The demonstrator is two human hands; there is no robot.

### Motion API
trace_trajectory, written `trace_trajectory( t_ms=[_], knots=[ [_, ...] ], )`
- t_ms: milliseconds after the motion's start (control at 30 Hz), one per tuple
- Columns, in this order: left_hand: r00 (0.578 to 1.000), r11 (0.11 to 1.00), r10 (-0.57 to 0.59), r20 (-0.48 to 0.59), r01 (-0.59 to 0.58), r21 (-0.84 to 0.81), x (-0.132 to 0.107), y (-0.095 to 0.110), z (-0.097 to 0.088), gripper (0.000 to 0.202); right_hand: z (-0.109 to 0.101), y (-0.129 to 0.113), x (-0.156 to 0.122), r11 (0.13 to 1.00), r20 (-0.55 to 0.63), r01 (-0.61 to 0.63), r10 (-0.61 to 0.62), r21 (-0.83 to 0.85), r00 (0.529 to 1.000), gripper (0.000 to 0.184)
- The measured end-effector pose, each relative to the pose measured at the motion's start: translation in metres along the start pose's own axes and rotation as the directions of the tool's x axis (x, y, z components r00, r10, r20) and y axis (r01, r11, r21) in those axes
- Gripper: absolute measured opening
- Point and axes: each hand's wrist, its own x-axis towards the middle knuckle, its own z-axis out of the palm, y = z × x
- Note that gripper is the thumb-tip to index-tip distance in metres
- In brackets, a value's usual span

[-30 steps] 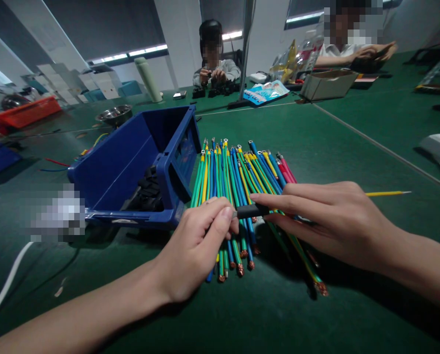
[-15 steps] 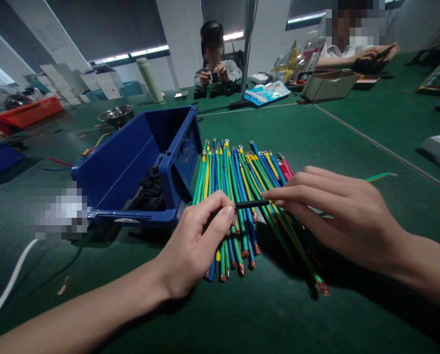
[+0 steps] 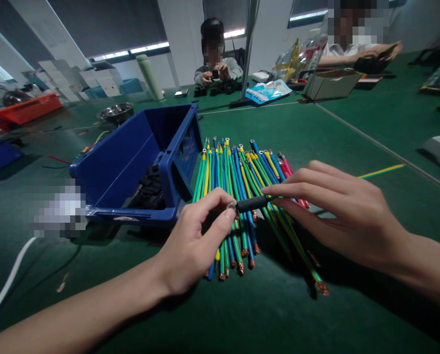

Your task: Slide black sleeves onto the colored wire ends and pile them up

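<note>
My left hand (image 3: 201,241) pinches a small metal ring terminal (image 3: 232,207) between thumb and forefinger. Right beside it, a black tubular sleeve (image 3: 252,203) covers the end of the cable that carries the terminal. My right hand (image 3: 338,211) is closed at the sleeve's other end, its fingertips gripping the cable there. A yellow-green cable length (image 3: 382,171) sticks out behind this hand and looks like the same cable. Beneath both hands lies a row of cut cables (image 3: 227,187), blue, green-yellow and a few red, with ring terminals at the far ends and bare copper at the near ends.
Left of the cables stands a blue bin (image 3: 112,172) holding black pieces (image 3: 149,189). Farther back are a metal bowl (image 3: 115,113), a green bottle (image 3: 149,77), a blue packet (image 3: 267,92) and a cardboard box (image 3: 330,84). Two people sit across the table.
The held sleeve has turned and now shows a broader side, and the ring of the terminal faces the camera. The cable's tail behind my right hand has swung upward. Both hands stay nearly in place.
</note>
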Motion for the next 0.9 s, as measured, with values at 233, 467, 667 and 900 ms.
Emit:
trace_trajectory(
  t_ms=[233,467,667,900],
  knots=[
    [0.999,0.999,-0.03,0.018,0.03,-0.031,0.003,0.002,0.001,0.019,0.0,-0.005,0.0,0.999,-0.007,-0.024,0.024,0.034,1.0,0.015],
    [0.997,0.987,-0.045,0.061,0.054,-0.15,0.007,0.003,-0.001,0.019,-0.003,-0.002,-0.001,0.945,0.003,-0.132,0.138,0.301,0.99,0.018],
    [0.998,0.999,0.038,0.052,-0.039,0.021,0.004,0.008,-0.001,0.021,-0.004,0.001,-0.004,0.981,0.027,-0.012,0.007,0.192,1.0,0.018],
    [0.994,0.978,0.088,0.064,-0.098,0.184,0.004,0.01,-0.002,0.024,-0.002,0.0,-0.008,0.996,0.055,0.042,-0.047,0.078,0.997,0.022]
  ],
)
